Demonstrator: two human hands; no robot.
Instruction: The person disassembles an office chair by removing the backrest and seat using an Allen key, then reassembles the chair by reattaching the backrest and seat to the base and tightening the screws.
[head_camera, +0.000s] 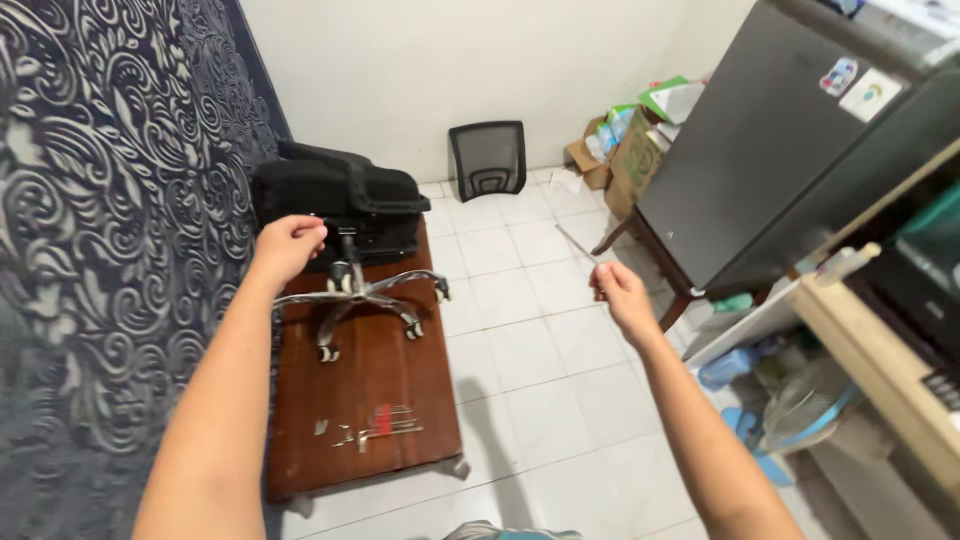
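I see the left hand (290, 243) closed in a fist just above the chrome chair base (360, 293), seemingly gripping its centre column to steady it. The chair base stands castors-up on the low wooden bench (385, 400), which keeps the legs accessible. The right hand (618, 290), well right of the chair base, pinches a thin metal rod (577, 243). Small hardware (372, 428) lies on the bench near the chair base; the black seat (345, 195) lies behind it.
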